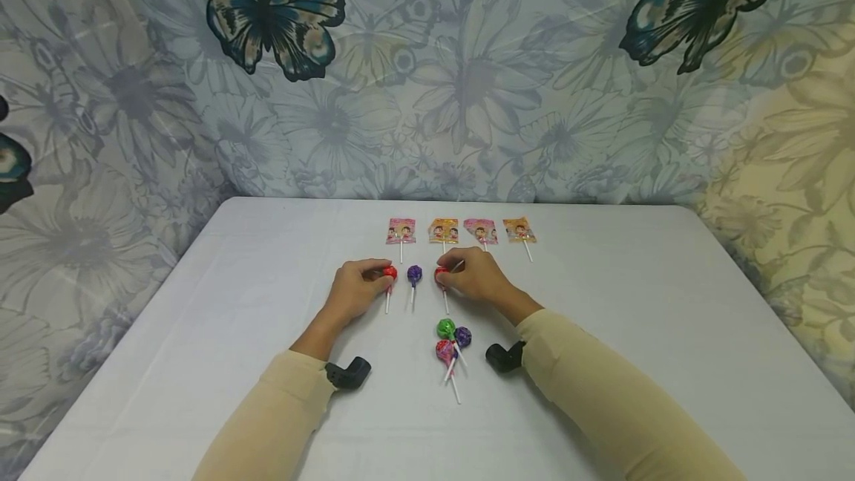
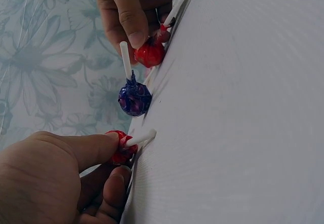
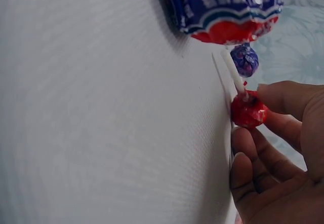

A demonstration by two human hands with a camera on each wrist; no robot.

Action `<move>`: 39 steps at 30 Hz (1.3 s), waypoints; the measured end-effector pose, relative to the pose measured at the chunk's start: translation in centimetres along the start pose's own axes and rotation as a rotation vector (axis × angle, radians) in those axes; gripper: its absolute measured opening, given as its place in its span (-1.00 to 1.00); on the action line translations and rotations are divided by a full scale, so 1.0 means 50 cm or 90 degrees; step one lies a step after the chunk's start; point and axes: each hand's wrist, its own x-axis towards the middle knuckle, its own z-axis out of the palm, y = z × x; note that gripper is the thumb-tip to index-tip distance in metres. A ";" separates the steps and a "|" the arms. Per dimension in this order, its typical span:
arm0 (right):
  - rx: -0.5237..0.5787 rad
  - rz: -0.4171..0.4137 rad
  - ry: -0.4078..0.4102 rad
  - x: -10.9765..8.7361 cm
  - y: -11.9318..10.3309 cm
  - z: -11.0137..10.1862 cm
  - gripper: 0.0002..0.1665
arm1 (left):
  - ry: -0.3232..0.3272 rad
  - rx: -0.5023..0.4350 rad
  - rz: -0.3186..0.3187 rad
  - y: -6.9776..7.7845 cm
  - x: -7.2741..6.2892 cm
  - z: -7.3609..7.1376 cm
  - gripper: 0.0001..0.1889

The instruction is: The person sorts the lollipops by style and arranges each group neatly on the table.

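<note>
My left hand pinches a red-wrapped lollipop by its round head, its white stick pointing toward me. To the right, the thumb and fingers of my right hand grip another red lollipop, also by the head; the right wrist view shows this red lollipop close over the white cloth. Between the two hands lies a purple lollipop, touched by neither; it also appears in the left wrist view as a purple ball with a white stick.
Behind the hands runs a row of flat packaged lollipops, including a pink one and an orange one. Nearer me is a cluster with green, purple and pink-red lollipops. The white-covered table meets a butterfly-patterned wall covering.
</note>
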 end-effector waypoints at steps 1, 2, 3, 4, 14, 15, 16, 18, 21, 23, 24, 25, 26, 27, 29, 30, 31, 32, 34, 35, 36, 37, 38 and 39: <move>0.000 0.001 0.001 0.000 0.000 0.000 -0.79 | 0.001 0.001 0.001 0.000 0.000 0.000 -0.69; 0.000 0.002 0.001 0.000 0.000 0.001 -0.78 | 0.001 0.002 0.001 0.001 0.000 -0.001 -0.69; 0.000 0.003 0.002 0.000 0.000 0.001 -0.78 | 0.001 0.002 0.000 0.002 -0.001 -0.001 -0.69; 0.000 0.003 0.002 0.000 -0.001 0.000 -0.77 | 0.001 0.004 0.000 0.002 -0.001 -0.001 -0.69; 0.011 0.014 0.008 -0.017 -0.007 -0.027 -0.67 | -0.004 0.006 0.008 0.002 0.000 -0.001 -0.69; 0.014 0.013 0.009 -0.020 -0.010 -0.032 -0.66 | -0.004 0.007 0.008 0.002 0.000 -0.001 -0.69; 0.015 0.009 0.012 -0.022 -0.012 -0.037 -0.65 | -0.004 0.009 0.008 0.001 0.000 -0.001 -0.69; 0.017 -0.006 0.020 -0.027 -0.016 -0.047 -0.64 | -0.004 0.010 0.006 0.001 0.000 -0.001 -0.69; 0.020 -0.035 0.035 -0.039 -0.025 -0.063 -0.63 | -0.005 0.011 0.006 0.000 0.000 -0.001 -0.69; 0.022 -0.054 0.045 -0.049 -0.031 -0.073 -0.64 | -0.005 0.012 0.005 -0.001 0.000 -0.001 -0.69; 0.025 -0.060 0.051 -0.056 -0.036 -0.077 -0.64 | -0.005 0.011 0.005 -0.001 -0.001 -0.001 -0.69; 0.024 -0.067 0.056 -0.062 -0.041 -0.081 -0.64 | -0.005 0.009 0.006 -0.001 -0.001 -0.001 -0.69; 0.023 -0.074 0.060 -0.068 -0.045 -0.084 -0.65 | -0.005 0.008 0.005 -0.001 -0.001 -0.002 -0.69; 0.026 -0.078 0.065 -0.075 -0.049 -0.087 -0.65 | -0.004 0.007 0.004 -0.001 -0.001 -0.002 -0.69; 0.029 -0.090 0.073 -0.088 -0.053 -0.092 -0.66 | -0.004 0.006 0.001 0.000 -0.001 -0.002 -0.69; 0.030 -0.098 0.077 -0.095 -0.056 -0.094 -0.67 | -0.003 0.006 0.000 0.001 -0.001 -0.002 -0.69; 0.030 -0.106 0.081 -0.102 -0.059 -0.095 -0.67 | -0.003 0.006 0.000 0.001 -0.001 -0.002 -0.69; 0.032 -0.114 0.084 -0.109 -0.062 -0.096 -0.67 | -0.003 0.007 -0.001 0.001 -0.001 -0.002 -0.69; 0.032 -0.126 0.092 -0.123 -0.067 -0.097 -0.68 | -0.002 0.010 -0.003 0.001 -0.001 -0.001 -0.69; 0.034 -0.133 0.094 -0.131 -0.070 -0.097 -0.69 | -0.002 0.009 -0.004 0.001 -0.002 -0.001 -0.69; 0.037 -0.139 0.097 -0.138 -0.073 -0.098 -0.69 | -0.001 0.010 -0.004 0.002 -0.002 -0.001 -0.69; 0.038 -0.144 0.100 -0.145 -0.076 -0.098 -0.69 | -0.001 0.010 -0.004 0.002 -0.002 -0.001 -0.69; 0.037 -0.149 0.103 -0.153 -0.078 -0.098 -0.69 | 0.000 0.010 -0.003 0.001 -0.002 -0.001 -0.69; 0.038 -0.153 0.105 -0.159 -0.081 -0.098 -0.70 | 0.000 0.010 -0.002 0.001 -0.002 -0.001 -0.70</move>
